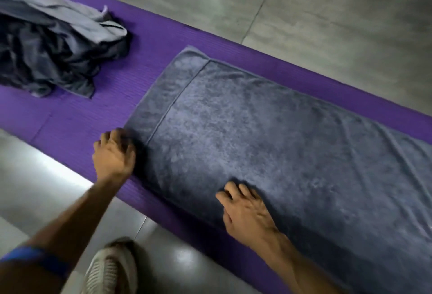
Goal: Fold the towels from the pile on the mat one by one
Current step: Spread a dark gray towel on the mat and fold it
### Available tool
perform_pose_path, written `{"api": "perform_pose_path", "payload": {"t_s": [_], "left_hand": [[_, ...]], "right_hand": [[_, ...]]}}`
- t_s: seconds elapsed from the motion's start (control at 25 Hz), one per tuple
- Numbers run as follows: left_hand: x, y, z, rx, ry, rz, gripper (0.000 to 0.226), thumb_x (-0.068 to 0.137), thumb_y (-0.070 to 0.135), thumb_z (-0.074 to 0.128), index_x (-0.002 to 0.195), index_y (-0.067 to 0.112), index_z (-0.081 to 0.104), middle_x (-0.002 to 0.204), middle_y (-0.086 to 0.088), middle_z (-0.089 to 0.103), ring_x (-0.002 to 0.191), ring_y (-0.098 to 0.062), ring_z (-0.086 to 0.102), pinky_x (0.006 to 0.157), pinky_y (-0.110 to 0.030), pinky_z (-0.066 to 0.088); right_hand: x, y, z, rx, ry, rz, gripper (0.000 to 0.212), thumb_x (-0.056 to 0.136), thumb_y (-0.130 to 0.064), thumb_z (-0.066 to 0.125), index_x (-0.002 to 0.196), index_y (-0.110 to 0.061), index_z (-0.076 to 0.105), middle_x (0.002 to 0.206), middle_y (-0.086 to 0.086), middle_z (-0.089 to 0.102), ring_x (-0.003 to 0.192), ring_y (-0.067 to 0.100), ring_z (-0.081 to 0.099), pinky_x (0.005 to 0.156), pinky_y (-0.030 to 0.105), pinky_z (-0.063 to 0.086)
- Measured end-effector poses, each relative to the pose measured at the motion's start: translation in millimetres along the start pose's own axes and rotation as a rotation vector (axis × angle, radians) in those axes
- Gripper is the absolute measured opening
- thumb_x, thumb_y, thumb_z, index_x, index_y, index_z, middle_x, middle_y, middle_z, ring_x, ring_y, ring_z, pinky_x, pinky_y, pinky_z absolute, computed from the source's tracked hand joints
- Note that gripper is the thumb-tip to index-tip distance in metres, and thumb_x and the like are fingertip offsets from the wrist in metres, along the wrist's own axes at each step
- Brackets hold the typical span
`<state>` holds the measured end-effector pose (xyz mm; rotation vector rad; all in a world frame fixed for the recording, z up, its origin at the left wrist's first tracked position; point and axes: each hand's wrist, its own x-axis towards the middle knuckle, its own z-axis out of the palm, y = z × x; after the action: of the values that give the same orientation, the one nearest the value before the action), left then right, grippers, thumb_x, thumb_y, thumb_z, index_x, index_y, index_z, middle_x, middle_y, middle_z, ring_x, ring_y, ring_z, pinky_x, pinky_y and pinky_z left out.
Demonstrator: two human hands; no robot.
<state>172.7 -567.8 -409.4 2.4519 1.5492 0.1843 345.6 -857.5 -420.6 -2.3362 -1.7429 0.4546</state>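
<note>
A purple mat (149,43) is laid on a grey tiled floor (327,8). A grey towel (268,134) is spread flat along it, its near corner gripped by the left hand (114,151). The right hand (245,209) is pressed on the near edge, fingers spread. The towel pile (51,48) is heaped well apart, at the mat's far left end.

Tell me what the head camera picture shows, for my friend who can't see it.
A person bends over a grey towel spread flat on a purple mat, the left hand at its near corner and the right hand on its near edge. A pile of unfolded towels sits further along the mat, and a white shoe stands on the grey floor.
</note>
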Motion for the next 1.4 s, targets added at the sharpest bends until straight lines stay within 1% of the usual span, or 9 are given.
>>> {"api": "perform_pose_path", "payload": {"t_s": [0.12, 0.28, 0.4, 0.52, 0.76, 0.96, 1.08, 1.2, 1.4], "left_hand": [[37.1, -11.1, 0.7, 0.055, -0.154, -0.193, 0.047, 0.086, 0.037, 0.060, 0.126, 0.012, 0.055, 0.120, -0.023, 0.054, 0.111, -0.047, 0.051, 0.089, -0.056, 0.045], [53.7, 1.0, -14.2, -0.146, -0.270, -0.209, 0.045, 0.065, 0.044, 0.073, 0.088, 0.006, 0.067, 0.084, -0.020, 0.068, 0.086, -0.034, 0.067, 0.072, -0.041, 0.050], [39.8, 34.3, -26.3, 0.005, -0.191, -0.182, 0.023, 0.076, 0.028, 0.076, 0.088, 0.013, 0.064, 0.092, -0.020, 0.068, 0.093, -0.039, 0.065, 0.077, -0.044, 0.050], [2.8, 99.8, -28.2, 0.144, -0.118, 0.122, 0.022, 0.075, 0.021, 0.071, 0.093, 0.016, 0.060, 0.092, -0.016, 0.067, 0.087, -0.041, 0.065, 0.073, -0.044, 0.051], [-114.4, 221.9, 9.9, 0.247, -0.142, 0.760, 0.047, 0.042, 0.020, 0.086, 0.086, 0.016, 0.072, 0.059, -0.004, 0.062, 0.042, -0.025, 0.058, 0.034, -0.025, 0.041], [-174.2, 220.4, 44.0, 0.136, -0.206, 0.810, 0.037, 0.055, 0.023, 0.058, 0.090, 0.021, 0.072, 0.075, 0.002, 0.065, 0.056, -0.019, 0.063, 0.043, -0.026, 0.048], [-181.7, 201.2, 43.4, 0.052, -0.257, 0.730, 0.037, 0.051, 0.024, 0.065, 0.089, 0.025, 0.070, 0.078, 0.007, 0.064, 0.062, -0.017, 0.063, 0.045, -0.025, 0.048], [-184.4, 190.4, 37.3, -0.038, -0.293, 0.701, 0.042, 0.048, 0.026, 0.073, 0.088, 0.028, 0.058, 0.082, 0.010, 0.059, 0.072, -0.013, 0.057, 0.039, -0.023, 0.046], [-190.2, 185.7, 35.8, -0.201, -0.259, 0.678, 0.033, 0.068, 0.029, 0.042, 0.099, 0.030, 0.051, 0.100, 0.014, 0.049, 0.084, -0.011, 0.048, 0.038, -0.023, 0.047]], "right_hand": [[9.5, 3.9, -6.9, 0.076, -0.063, 0.015, 0.028, 0.074, -0.023, 0.064, 0.100, -0.028, 0.057, 0.105, -0.005, 0.051, 0.090, 0.020, 0.057, 0.074, 0.033, 0.054], [13.7, 7.0, -11.0, 0.203, -0.101, 0.057, 0.019, 0.084, -0.027, 0.055, 0.103, -0.029, 0.054, 0.110, -0.007, 0.047, 0.101, 0.018, 0.052, 0.088, 0.033, 0.045], [17.1, 11.5, -15.7, 0.463, -0.079, 0.225, 0.012, 0.089, -0.028, 0.057, 0.100, -0.030, 0.062, 0.104, -0.013, 0.057, 0.100, 0.007, 0.056, 0.091, 0.022, 0.043], [17.2, 23.7, -29.3, 0.787, 0.021, 0.491, 0.013, 0.088, -0.021, 0.063, 0.094, -0.031, 0.069, 0.090, -0.015, 0.068, 0.086, 0.002, 0.062, 0.082, 0.018, 0.048], [2.1, 92.5, -63.1, 0.997, 0.349, 0.742, 0.021, 0.083, -0.018, 0.065, 0.082, -0.039, 0.066, 0.078, -0.012, 0.070, 0.070, 0.009, 0.066, 0.069, 0.028, 0.053], [42.1, 133.4, -76.2, 0.940, 0.224, 0.822, 0.020, 0.084, -0.016, 0.068, 0.096, -0.032, 0.066, 0.100, -0.005, 0.070, 0.089, 0.017, 0.065, 0.083, 0.034, 0.054], [87.9, 126.6, -81.9, 0.965, 0.213, 0.727, 0.029, 0.082, -0.014, 0.072, 0.109, -0.024, 0.070, 0.108, -0.001, 0.067, 0.102, 0.015, 0.062, 0.088, 0.026, 0.048], [130.7, 114.3, -92.8, 1.162, 0.225, 0.734, 0.037, 0.081, -0.017, 0.074, 0.117, -0.020, 0.067, 0.115, 0.000, 0.064, 0.102, 0.011, 0.057, 0.079, 0.019, 0.042], [140.0, 119.6, -93.1, 1.503, 0.394, 0.828, 0.050, 0.078, -0.010, 0.076, 0.127, -0.014, 0.063, 0.132, -0.004, 0.056, 0.114, 0.009, 0.055, 0.093, 0.020, 0.045]]}}
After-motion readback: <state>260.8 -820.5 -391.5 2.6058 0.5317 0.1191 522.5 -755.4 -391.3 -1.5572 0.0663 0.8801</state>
